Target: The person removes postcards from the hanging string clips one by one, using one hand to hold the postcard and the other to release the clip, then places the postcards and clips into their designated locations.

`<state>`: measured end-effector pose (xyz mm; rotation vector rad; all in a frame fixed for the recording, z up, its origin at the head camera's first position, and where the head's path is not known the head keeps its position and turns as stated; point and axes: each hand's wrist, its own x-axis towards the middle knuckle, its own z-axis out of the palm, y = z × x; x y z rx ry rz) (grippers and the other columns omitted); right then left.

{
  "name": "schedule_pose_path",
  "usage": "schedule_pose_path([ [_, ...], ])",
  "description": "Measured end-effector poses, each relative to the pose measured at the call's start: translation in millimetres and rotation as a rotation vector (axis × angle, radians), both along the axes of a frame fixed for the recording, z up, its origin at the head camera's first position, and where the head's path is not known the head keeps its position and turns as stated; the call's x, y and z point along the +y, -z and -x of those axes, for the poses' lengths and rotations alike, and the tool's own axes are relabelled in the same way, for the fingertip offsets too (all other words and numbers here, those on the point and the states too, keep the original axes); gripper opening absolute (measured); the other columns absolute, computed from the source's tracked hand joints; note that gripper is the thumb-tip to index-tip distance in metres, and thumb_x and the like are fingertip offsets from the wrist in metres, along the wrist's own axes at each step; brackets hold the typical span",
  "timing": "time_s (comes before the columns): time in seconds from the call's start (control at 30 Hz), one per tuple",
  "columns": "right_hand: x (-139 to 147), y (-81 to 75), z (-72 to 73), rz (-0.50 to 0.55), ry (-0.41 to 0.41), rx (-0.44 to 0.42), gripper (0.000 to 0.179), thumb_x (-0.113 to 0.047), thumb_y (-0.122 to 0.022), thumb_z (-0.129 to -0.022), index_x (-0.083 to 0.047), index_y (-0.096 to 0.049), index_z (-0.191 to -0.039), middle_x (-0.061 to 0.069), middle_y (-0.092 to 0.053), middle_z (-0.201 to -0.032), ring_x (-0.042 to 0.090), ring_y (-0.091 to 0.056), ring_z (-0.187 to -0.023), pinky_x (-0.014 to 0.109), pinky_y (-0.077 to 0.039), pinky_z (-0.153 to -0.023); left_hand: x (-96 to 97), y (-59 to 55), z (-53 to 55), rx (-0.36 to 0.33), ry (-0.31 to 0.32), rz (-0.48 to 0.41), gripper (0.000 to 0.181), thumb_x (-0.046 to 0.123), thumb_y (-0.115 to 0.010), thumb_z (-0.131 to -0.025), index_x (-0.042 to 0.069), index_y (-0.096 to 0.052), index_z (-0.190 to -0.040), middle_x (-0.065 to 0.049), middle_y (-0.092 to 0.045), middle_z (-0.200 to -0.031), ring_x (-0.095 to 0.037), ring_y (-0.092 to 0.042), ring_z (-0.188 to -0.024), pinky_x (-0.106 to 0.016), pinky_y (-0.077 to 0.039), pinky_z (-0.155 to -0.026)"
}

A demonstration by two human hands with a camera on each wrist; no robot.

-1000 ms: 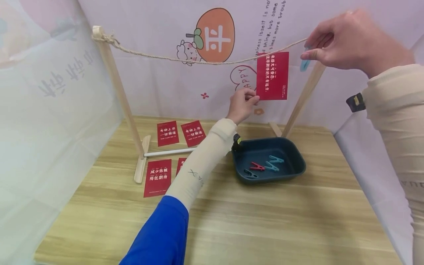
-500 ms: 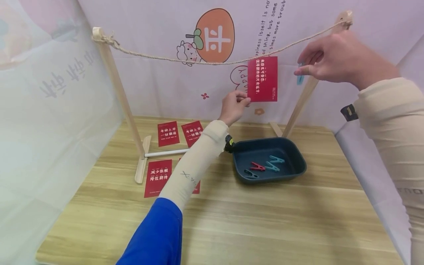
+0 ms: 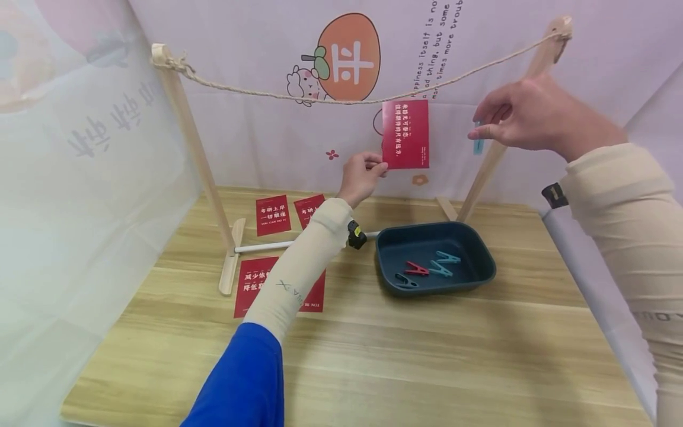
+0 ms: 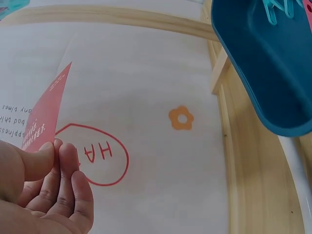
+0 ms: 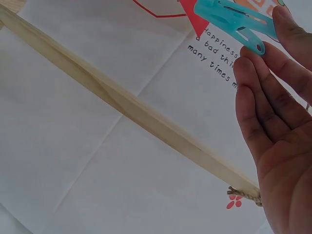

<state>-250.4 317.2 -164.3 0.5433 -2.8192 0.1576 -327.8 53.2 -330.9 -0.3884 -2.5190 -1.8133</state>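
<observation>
A red card (image 3: 405, 134) with white writing is pinched at its lower left corner by my left hand (image 3: 360, 178). The card stands upright, its top edge just under the twine (image 3: 341, 102). In the left wrist view, thumb and fingers grip the card (image 4: 48, 109) by its edge. My right hand (image 3: 528, 121) holds a light blue clothespin (image 3: 478, 139) between thumb and finger, right of the card and below the twine. The right wrist view shows this clothespin (image 5: 234, 19) close up, with a corner of the card behind it.
The twine spans two wooden posts (image 3: 194, 148). A dark blue basin (image 3: 384, 267) on the table (image 3: 405, 356) holds several clothespins (image 3: 416, 268). More red cards (image 3: 273, 214) lie at the left, partly hidden by my left arm. A white rod (image 3: 264, 246) runs low behind the basin.
Both hands have moved left and down. The card has gone from touching or overlapping the twine's height to just below it, and the clothespin has come away from the twine.
</observation>
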Motion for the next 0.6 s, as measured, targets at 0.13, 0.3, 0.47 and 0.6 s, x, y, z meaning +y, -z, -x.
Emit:
schedule_pose_path([
  [0.13, -1, 5.6, 0.7, -0.002, -0.001, -0.019, 0.03, -0.024, -0.083, -0.092, 0.0, -0.077, -0.109, 0.021, -0.077, -0.098, 0.035, -0.069, -0.092, 0.017, -0.048, -0.068, -7.4, 1.0, -1.3, -0.011, -0.003, -0.004, 0.024, 0.019, -0.068, -0.105, 0.003, -0.07, -0.123, -0.011, -0.078, -0.113, -0.019, -0.076, -0.101, -0.027, -0.062, -0.091],
  [0.3, -2, 15.0, 0.0, 0.003, -0.02, -0.029, 0.028, -0.023, -0.083, -0.092, -0.001, -0.078, -0.109, 0.02, -0.078, -0.097, 0.035, -0.07, -0.092, 0.032, -0.055, -0.074, -17.2, 4.3, -5.2, -0.019, -0.009, -0.014, 0.023, 0.018, -0.068, -0.104, 0.002, -0.071, -0.12, -0.013, -0.078, -0.11, -0.023, -0.077, -0.102, -0.032, -0.062, -0.093],
  [0.47, -3, 26.8, 0.7, 0.006, -0.035, -0.039, 0.028, -0.024, -0.085, -0.091, -0.002, -0.08, -0.107, 0.017, -0.079, -0.094, 0.033, -0.071, -0.089, 0.039, -0.059, -0.074, -28.4, 10.6, -10.1, -0.028, 0.006, -0.017, 0.024, 0.018, -0.069, -0.104, 0.0, -0.071, -0.12, -0.016, -0.078, -0.111, -0.03, -0.077, -0.106, -0.032, -0.061, -0.087],
  [0.6, -4, 35.6, -0.2, 0.016, -0.041, -0.106, 0.03, -0.026, -0.083, -0.093, -0.002, -0.079, -0.11, 0.017, -0.079, -0.097, 0.033, -0.07, -0.092, 0.05, -0.062, -0.08, -35.0, 17.9, -13.3, -0.054, 0.011, 0.005, 0.025, 0.019, -0.07, -0.104, 0.001, -0.071, -0.121, -0.015, -0.078, -0.111, -0.031, -0.077, -0.107, -0.03, -0.059, -0.081],
])
